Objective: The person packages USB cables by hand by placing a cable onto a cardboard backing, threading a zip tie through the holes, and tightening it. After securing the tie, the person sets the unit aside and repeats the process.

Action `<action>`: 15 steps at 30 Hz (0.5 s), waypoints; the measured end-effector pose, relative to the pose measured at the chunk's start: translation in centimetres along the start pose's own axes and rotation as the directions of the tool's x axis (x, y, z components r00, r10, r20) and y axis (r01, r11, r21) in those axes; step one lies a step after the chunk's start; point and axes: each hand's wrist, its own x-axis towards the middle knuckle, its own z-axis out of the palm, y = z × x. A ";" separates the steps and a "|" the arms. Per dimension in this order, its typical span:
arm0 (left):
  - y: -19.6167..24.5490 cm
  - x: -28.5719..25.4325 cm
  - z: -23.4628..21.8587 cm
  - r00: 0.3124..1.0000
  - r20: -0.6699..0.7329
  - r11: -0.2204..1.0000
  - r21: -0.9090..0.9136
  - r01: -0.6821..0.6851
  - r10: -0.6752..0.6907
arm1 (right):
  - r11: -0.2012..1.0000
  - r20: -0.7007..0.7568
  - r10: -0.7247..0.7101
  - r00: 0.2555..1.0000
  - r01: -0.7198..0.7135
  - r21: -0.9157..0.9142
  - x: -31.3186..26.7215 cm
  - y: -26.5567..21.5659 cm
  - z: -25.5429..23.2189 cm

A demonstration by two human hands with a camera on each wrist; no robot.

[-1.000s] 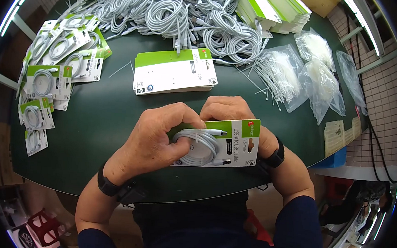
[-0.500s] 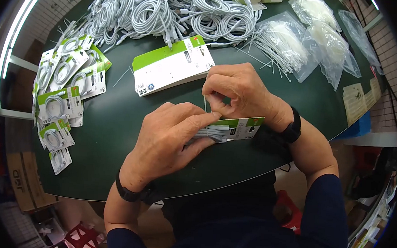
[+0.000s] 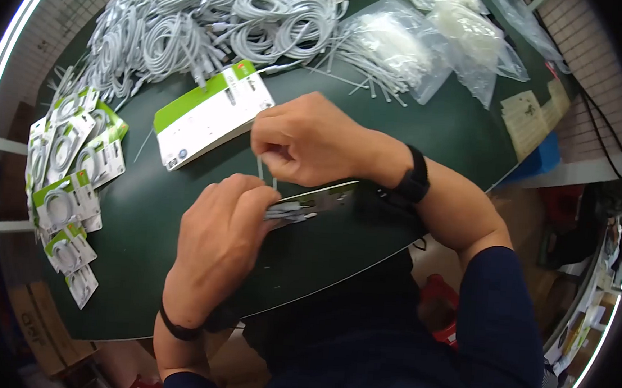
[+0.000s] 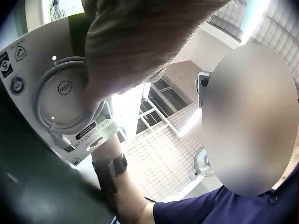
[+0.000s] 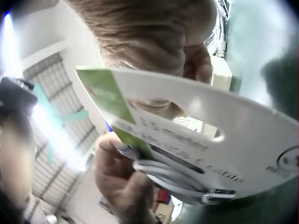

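Note:
In the head view my left hand [image 3: 217, 249] grips the left end of a printed card [image 3: 338, 194] with a coiled grey-white cable [image 3: 286, 212] on its face. The card is tilted nearly edge-on there. My right hand [image 3: 315, 140] is just above it, fingers curled, pinching a thin white tie [image 3: 260, 169] that runs down towards the card. The left wrist view shows the card [image 4: 32, 112] and its round cable coil [image 4: 42, 112] beside my left hand [image 4: 135, 42]. In the right wrist view my left fingers [image 5: 124, 179] hold the coil side; the tie's lower end is hidden.
A stack of blank-looking cards [image 3: 212, 118] lies beyond my hands. Finished-looking carded cables [image 3: 57, 209] overlap at the left. Bundled cables [image 3: 170, 40] are heaped at the back, with loose white ties [image 3: 377, 72] and clear bags of ties [image 3: 473, 39] at the back right.
The card has turned from facing the head camera to nearly edge-on. My right hand has left the card's right end and risen above it with the thin tie. The head view has shifted.

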 end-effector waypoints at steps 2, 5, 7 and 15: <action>-0.4 -0.2 0.0 0.998 -0.040 0.999 0.003 0.041 -0.041 | 0.992 0.051 0.102 0.993 -0.106 0.063 0.2 0.3 -1.1; -2.3 -0.5 -1.1 0.985 -0.163 0.998 -0.036 0.057 -0.063 | 0.651 0.264 0.449 0.854 -0.515 0.558 0.7 0.3 -2.7; -3.0 -0.7 -1.6 0.866 -0.372 0.942 -0.147 0.301 -0.334 | 0.358 0.277 0.468 0.839 -0.467 0.808 0.8 0.2 -3.1; -4.2 0.3 -2.2 0.847 -0.356 0.918 -0.135 0.372 -0.395 | 0.851 -0.004 0.282 0.959 -0.249 0.462 1.8 -2.2 -2.1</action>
